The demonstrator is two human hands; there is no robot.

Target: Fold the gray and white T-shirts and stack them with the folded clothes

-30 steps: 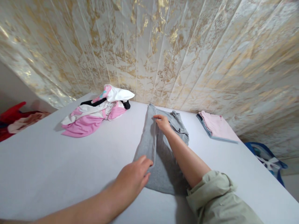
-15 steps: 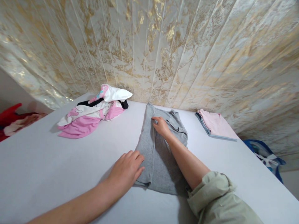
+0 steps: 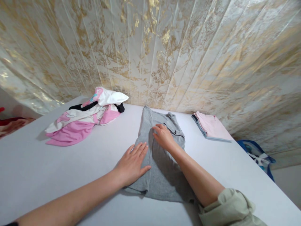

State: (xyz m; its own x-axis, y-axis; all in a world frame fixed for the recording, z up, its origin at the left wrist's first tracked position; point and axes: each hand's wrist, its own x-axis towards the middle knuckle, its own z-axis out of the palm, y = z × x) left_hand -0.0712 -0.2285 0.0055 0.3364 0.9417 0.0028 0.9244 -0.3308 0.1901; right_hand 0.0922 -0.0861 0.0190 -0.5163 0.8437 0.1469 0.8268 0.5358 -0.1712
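Note:
A grey garment (image 3: 162, 169) lies folded lengthwise on the white table (image 3: 70, 175), running from near me to the wall. My left hand (image 3: 133, 163) lies flat and open on the garment's left folded edge, fingers stretched forward. My right hand (image 3: 163, 136) rests palm down on the garment farther up, fingers spread over the fold near its middle. Neither hand grips the cloth.
A heap of pink, white and black clothes (image 3: 82, 121) lies at the back left. A folded pink and blue stack (image 3: 211, 127) sits at the back right by the gold-marbled wall (image 3: 164, 53). A blue bag (image 3: 256, 153) stands past the right edge; red cloth (image 3: 9, 124) shows far left.
My left hand let go of the garment's left flap after folding it over, then slid forward to lie flat on it. My right hand moved slightly toward me along the fold.

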